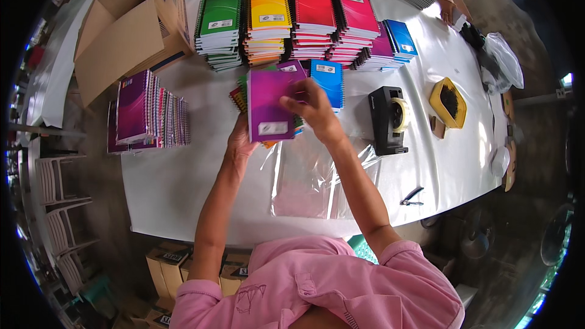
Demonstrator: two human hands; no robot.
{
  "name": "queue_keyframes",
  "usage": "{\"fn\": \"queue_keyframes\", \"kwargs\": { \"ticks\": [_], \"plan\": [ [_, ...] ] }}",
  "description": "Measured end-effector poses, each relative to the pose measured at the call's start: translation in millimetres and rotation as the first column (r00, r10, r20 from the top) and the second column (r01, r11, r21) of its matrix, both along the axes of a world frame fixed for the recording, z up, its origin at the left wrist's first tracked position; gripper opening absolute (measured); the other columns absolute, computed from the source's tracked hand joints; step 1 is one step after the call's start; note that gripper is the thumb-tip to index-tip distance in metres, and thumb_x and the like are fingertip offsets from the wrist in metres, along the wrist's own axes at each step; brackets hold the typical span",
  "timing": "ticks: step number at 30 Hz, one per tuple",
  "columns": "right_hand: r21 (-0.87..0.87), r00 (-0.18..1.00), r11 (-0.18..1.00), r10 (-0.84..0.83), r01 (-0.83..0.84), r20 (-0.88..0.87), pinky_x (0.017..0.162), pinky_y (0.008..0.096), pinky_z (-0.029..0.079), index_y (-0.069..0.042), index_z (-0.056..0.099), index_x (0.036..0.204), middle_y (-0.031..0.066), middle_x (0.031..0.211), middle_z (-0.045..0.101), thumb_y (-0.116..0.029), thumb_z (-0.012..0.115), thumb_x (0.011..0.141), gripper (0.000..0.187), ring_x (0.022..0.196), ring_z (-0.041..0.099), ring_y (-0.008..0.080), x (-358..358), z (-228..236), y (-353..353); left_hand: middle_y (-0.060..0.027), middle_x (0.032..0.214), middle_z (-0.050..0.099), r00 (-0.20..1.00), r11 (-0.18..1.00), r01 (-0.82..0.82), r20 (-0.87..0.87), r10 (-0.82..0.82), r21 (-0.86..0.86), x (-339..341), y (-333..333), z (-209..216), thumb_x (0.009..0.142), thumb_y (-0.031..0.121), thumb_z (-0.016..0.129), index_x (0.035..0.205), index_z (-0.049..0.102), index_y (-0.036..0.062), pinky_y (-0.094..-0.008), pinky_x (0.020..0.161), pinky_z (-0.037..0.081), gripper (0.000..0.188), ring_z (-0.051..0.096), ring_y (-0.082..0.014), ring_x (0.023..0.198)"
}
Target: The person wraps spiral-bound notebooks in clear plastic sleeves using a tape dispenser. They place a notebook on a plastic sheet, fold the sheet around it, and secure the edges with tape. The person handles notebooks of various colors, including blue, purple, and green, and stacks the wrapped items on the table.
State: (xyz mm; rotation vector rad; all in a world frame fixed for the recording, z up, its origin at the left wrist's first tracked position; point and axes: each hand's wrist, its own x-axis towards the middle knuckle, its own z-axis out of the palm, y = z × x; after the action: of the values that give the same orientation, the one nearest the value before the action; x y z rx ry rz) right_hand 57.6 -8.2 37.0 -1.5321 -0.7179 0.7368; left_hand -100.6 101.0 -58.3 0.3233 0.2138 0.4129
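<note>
A purple notebook (265,106) with a white label is held up over the middle of the table. My left hand (242,137) grips its lower left side, and its fingers are mostly hidden underneath. Green, orange and blue edges of other notebooks peek out below it. My right hand (314,108) lies over the notebook's right side, fingers curled and pinching near its edge. Just behind it, a blue notebook (326,79) and another purple notebook (292,68) rest on the table. Clear plastic bags (308,189) lie flat below my hands.
Tall notebook stacks in green (220,15), yellow (268,9), red (312,9) and pink (355,12) line the back. Purple spiral notebooks (137,109) and an open carton (122,42) stand left. Rightward are a tape dispenser (384,122), yellow tub (454,116), nippers (412,197) and another person's hand (448,11).
</note>
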Motion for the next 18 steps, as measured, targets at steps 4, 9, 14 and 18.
{"fn": "queue_keyframes", "kwargs": {
  "ticks": [4,9,14,18],
  "plan": [
    [-0.086,0.956,0.995,-0.013,0.040,0.293,0.079,0.0316,0.050,0.002,0.058,0.103,0.0104,0.092,0.060,-0.034,0.074,0.082,0.044,0.087,0.060,0.0180,24.8,-4.9,-6.7,-0.0091,0.117,0.063,1.000,0.998,-0.020,0.015,0.021,-0.052,20.7,-11.0,-7.9,0.074,0.024,0.081,0.126,0.053,0.0045,-0.0361,0.094,0.053,0.062,0.062,-0.0223,0.105],
    [-0.054,0.866,0.996,-0.035,0.071,0.499,0.081,0.0359,0.050,0.001,0.061,0.100,0.0139,0.100,0.054,-0.034,0.082,0.071,0.051,0.094,0.057,0.0256,2.3,9.1,-16.2,-0.0159,0.121,0.058,0.992,0.997,0.019,0.127,-0.009,-0.078,31.6,-17.1,-8.8,0.088,0.017,0.065,0.128,0.050,0.0019,-0.0374,0.094,0.053,0.045,0.061,-0.0249,0.108],
    [-0.126,0.727,0.988,0.024,0.086,0.686,0.078,0.0399,0.044,0.000,0.059,0.082,0.0157,0.106,0.051,-0.021,0.081,0.069,0.033,0.096,0.051,0.0329,-17.8,-16.7,-24.3,-0.0133,0.124,0.057,0.997,0.988,0.052,0.056,-0.044,-0.144,28.0,-29.6,-20.4,0.084,0.020,0.071,0.131,0.048,0.0042,-0.0381,0.096,0.052,0.055,0.059,-0.0244,0.111],
    [0.129,0.857,0.976,-0.217,0.177,0.468,0.075,0.0397,0.044,0.002,0.056,0.077,0.0178,0.092,0.053,-0.021,0.080,0.072,0.034,0.084,0.052,0.0318,5.5,-14.1,-22.9,-0.0096,0.122,0.059,0.996,0.983,-0.012,-0.088,-0.004,-0.184,18.0,-31.4,-8.7,0.081,0.030,0.075,0.130,0.049,0.0061,-0.0393,0.098,0.048,0.060,0.058,-0.0228,0.112]
  ]
}}
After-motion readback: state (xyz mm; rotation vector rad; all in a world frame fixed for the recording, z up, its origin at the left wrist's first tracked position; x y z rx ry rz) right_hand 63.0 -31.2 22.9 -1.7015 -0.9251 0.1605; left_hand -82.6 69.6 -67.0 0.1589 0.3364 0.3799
